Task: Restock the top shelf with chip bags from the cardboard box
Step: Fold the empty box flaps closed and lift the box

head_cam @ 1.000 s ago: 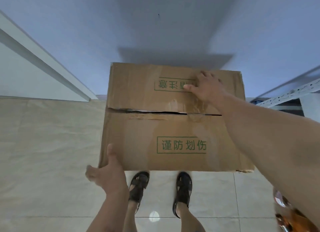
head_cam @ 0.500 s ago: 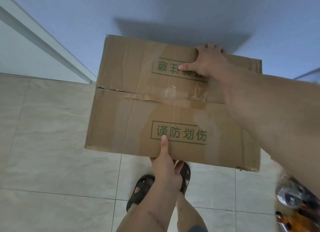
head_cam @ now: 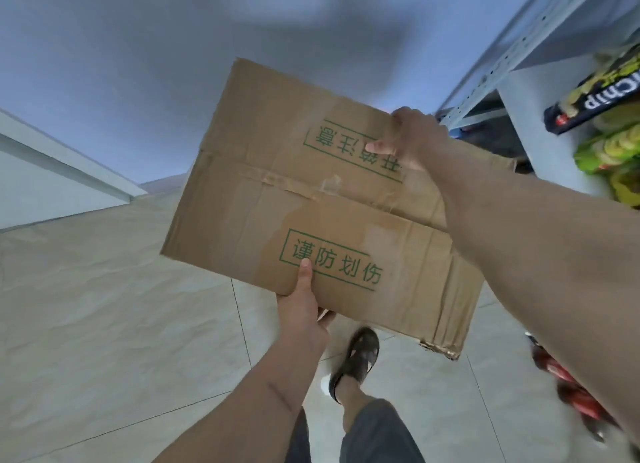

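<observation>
A closed brown cardboard box [head_cam: 263, 192] with green printed characters on its flaps is held off the floor, tilted, in the middle of the view. My left hand [head_cam: 303, 312] grips its near edge, thumb on top and fingers underneath. My right hand [head_cam: 410, 138] grips the far edge, thumb on the top flap. Its contents are hidden. A grey metal shelf unit [head_cam: 530, 26] stands at the right, with chip bags [head_cam: 609, 147] and a dark chip box [head_cam: 588, 99] on one level.
Pale tiled floor [head_cam: 104, 306] lies below. A grey wall [head_cam: 104, 64] is ahead and a white ledge [head_cam: 52, 171] runs at the left. My sandalled foot [head_cam: 356, 358] is under the box. Red packets [head_cam: 571, 393] sit low at the right.
The box was lifted from the floor and swung to the right toward the shelf. My left hand moved from the box's left corner to its near edge. The view turned right.
</observation>
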Demonstrator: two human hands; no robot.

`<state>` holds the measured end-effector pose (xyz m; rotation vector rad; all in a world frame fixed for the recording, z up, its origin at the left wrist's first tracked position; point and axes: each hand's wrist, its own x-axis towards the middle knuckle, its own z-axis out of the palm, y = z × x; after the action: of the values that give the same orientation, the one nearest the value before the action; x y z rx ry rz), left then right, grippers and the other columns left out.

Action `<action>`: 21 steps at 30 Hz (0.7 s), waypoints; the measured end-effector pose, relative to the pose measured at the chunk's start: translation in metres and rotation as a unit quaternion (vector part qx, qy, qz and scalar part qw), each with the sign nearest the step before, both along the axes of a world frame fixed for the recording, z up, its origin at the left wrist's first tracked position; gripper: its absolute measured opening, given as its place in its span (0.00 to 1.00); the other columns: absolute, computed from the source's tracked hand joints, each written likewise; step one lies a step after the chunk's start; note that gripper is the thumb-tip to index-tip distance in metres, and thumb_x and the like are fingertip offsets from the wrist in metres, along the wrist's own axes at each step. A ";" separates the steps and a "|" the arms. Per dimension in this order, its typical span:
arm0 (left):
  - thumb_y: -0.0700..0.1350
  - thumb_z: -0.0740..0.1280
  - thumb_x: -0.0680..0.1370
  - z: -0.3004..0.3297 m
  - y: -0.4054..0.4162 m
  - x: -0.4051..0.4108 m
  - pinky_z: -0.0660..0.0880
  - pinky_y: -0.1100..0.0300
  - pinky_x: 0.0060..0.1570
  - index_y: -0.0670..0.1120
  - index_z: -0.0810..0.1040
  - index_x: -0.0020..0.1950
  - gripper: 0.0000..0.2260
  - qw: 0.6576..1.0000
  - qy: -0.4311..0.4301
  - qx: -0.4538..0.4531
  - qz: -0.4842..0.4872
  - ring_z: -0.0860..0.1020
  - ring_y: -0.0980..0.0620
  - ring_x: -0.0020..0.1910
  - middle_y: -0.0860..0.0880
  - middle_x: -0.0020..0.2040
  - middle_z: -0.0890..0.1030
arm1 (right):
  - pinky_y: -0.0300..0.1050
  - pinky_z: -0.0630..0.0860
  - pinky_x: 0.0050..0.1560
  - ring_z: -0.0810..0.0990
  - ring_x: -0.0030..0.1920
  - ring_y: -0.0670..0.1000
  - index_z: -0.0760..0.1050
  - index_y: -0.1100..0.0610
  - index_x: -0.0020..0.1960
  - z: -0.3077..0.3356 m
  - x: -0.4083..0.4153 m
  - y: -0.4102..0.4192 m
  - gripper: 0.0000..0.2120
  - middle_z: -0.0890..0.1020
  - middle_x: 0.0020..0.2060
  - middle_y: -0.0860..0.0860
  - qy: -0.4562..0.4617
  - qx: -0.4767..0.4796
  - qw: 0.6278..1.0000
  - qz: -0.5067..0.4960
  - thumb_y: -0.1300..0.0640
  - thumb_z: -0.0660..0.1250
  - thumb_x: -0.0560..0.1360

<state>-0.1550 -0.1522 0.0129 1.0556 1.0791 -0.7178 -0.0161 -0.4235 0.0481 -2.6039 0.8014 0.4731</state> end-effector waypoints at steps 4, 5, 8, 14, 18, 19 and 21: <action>0.55 0.74 0.75 0.008 0.011 -0.042 0.79 0.37 0.57 0.53 0.72 0.68 0.24 0.997 -0.001 0.021 -0.071 0.80 0.39 0.58 0.46 0.60 0.82 | 0.56 0.72 0.60 0.77 0.62 0.60 0.70 0.52 0.67 0.013 -0.084 -0.004 0.36 0.80 0.60 0.53 0.002 -0.001 0.998 -0.064 0.32 0.72 0.68; 0.55 0.75 0.75 0.009 0.013 -0.054 0.79 0.37 0.57 0.52 0.72 0.68 0.24 0.996 -0.005 0.022 -0.086 0.80 0.40 0.58 0.46 0.60 0.82 | 0.56 0.71 0.61 0.76 0.63 0.60 0.70 0.52 0.67 0.015 -0.106 -0.005 0.36 0.79 0.60 0.53 0.001 0.001 0.997 -0.080 0.32 0.72 0.68; 0.55 0.76 0.73 0.012 0.016 -0.091 0.81 0.40 0.52 0.50 0.74 0.67 0.25 0.990 -0.011 0.029 -0.138 0.82 0.42 0.54 0.45 0.58 0.83 | 0.56 0.71 0.63 0.74 0.65 0.60 0.70 0.52 0.68 0.020 -0.172 -0.010 0.36 0.78 0.63 0.53 -0.008 0.018 0.991 -0.131 0.33 0.73 0.68; 0.55 0.75 0.74 0.018 0.020 -0.187 0.81 0.46 0.54 0.47 0.78 0.64 0.22 0.974 -0.014 0.029 -0.223 0.84 0.44 0.51 0.45 0.52 0.86 | 0.55 0.70 0.65 0.73 0.66 0.60 0.69 0.54 0.70 0.022 -0.313 -0.012 0.36 0.76 0.65 0.55 -0.019 0.039 0.979 -0.198 0.36 0.74 0.70; 0.57 0.75 0.74 0.014 0.027 -0.249 0.78 0.51 0.44 0.44 0.78 0.63 0.24 0.955 -0.013 0.034 -0.293 0.80 0.45 0.41 0.45 0.44 0.86 | 0.56 0.69 0.67 0.72 0.68 0.59 0.67 0.52 0.73 0.018 -0.405 -0.006 0.39 0.74 0.68 0.54 -0.029 0.052 0.961 -0.269 0.38 0.76 0.68; 0.58 0.75 0.73 0.011 0.029 -0.263 0.81 0.49 0.46 0.45 0.78 0.63 0.24 0.949 -0.012 0.037 -0.313 0.81 0.45 0.41 0.44 0.47 0.87 | 0.54 0.69 0.66 0.72 0.67 0.59 0.67 0.52 0.73 0.018 -0.429 -0.004 0.39 0.75 0.67 0.54 -0.024 0.049 0.956 -0.288 0.37 0.75 0.68; 0.58 0.75 0.73 0.005 0.030 -0.286 0.81 0.45 0.53 0.45 0.78 0.63 0.25 0.936 -0.010 0.027 -0.351 0.81 0.44 0.42 0.43 0.50 0.86 | 0.52 0.67 0.61 0.72 0.66 0.59 0.68 0.50 0.72 0.017 -0.476 0.001 0.37 0.76 0.65 0.53 -0.017 0.040 0.944 -0.328 0.37 0.75 0.69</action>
<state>-0.4415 -0.1218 0.0175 1.5129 0.6879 -1.2443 -0.4925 -0.4220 0.0650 -2.0841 1.5119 0.2503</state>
